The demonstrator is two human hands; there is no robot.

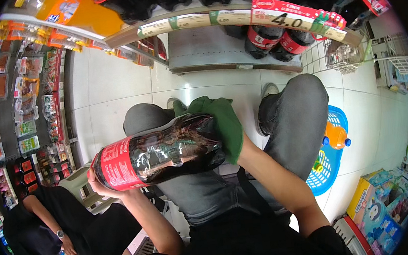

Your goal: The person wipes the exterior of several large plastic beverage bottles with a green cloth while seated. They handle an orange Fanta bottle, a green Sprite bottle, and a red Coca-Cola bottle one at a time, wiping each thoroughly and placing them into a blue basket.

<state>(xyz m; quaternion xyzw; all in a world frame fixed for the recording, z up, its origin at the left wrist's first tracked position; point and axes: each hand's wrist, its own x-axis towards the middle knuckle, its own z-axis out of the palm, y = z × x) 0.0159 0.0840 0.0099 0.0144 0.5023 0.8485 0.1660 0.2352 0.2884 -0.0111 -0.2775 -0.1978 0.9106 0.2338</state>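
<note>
A large plastic bottle of dark Coca-Cola [162, 151] with a red label lies sideways across the lap, its base to the right. My left hand [103, 187] is closed around the label end at the left, partly hidden behind the bottle. A green cloth [227, 125] covers most of my right hand [236, 142], and it presses against the bottle's base. The cloth spreads behind the bottle as well. Which of my right fingers touch the bottle is hidden under the cloth.
Ahead is a shelf edge with price tags [193, 20], with cola bottles above and on the lower shelf [204, 52]. A blue basket [339, 114] with orange drink bottles stands at right. A person in black [88, 227] sits at left near hanging packaged snacks [26, 96].
</note>
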